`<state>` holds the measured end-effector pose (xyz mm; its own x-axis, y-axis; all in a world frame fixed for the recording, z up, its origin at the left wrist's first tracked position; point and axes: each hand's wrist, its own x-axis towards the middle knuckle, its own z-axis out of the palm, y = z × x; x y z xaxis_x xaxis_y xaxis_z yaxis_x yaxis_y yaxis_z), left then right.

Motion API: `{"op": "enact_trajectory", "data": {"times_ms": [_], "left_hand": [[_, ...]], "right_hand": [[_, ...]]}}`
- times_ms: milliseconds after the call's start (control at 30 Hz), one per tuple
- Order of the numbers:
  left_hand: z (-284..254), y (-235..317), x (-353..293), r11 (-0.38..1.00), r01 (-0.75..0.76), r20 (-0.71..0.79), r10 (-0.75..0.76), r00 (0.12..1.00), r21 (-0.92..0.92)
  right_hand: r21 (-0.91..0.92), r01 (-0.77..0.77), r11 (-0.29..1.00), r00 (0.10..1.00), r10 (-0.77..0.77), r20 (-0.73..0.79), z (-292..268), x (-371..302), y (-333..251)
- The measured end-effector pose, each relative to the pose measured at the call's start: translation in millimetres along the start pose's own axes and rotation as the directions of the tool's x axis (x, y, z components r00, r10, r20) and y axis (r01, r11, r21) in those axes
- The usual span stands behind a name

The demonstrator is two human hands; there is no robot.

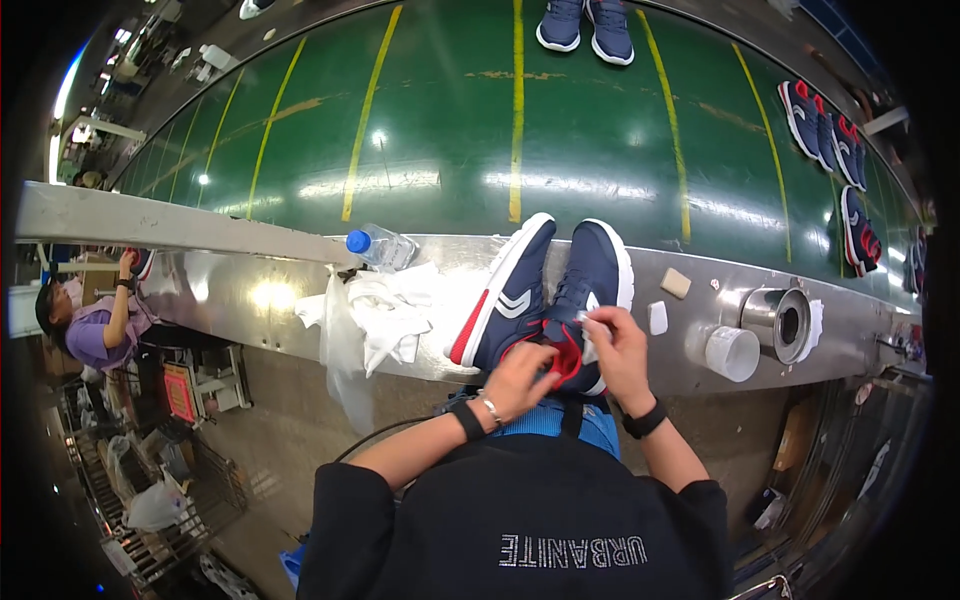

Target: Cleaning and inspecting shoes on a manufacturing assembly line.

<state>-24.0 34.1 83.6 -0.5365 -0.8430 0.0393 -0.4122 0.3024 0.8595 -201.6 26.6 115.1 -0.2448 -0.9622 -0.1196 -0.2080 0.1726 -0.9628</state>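
Note:
Two navy sneakers with white soles lie side by side at the near edge of the metal bench. The left sneaker (pixel 517 290) is tipped, so its white side stripes and red heel part show. The right sneaker (pixel 590 265) stands upright, its red lining visible at the opening. My left hand (pixel 520 383) has its fingers curled at the collar of the left sneaker; the fingertips are partly hidden. Over the opening of the right sneaker, my right hand (pixel 618 355) pinches a small white cloth (pixel 590 349), mostly covered by the fingers.
Left on the bench lie white cloths (pixel 385 315) and a blue-capped bottle (pixel 380 247). Right are an eraser-like block (pixel 676 283), a plastic cup (pixel 731 354) and a metal tin (pixel 777 325). A green belt (pixel 440 130) beyond carries more sneakers. A person (pixel 100 325) works far left.

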Motion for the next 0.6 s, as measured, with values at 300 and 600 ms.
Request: {"op": "enact_trajectory", "data": {"times_ms": [300,600], "left_hand": [[-53.7,-95.3,-11.9,0.942,0.305,-0.094,-0.294,0.951,0.141],[-60.0,-104.6,-12.6,0.965,0.241,-0.043,-0.237,0.97,0.105]], "right_hand": [[-0.259,0.289,0.922,0.841,-0.115,0.529,107.5,-23.1,18.6],[-0.507,-0.023,0.862,0.864,-0.238,-0.444,-79.6,-25.8,13.2]]}}
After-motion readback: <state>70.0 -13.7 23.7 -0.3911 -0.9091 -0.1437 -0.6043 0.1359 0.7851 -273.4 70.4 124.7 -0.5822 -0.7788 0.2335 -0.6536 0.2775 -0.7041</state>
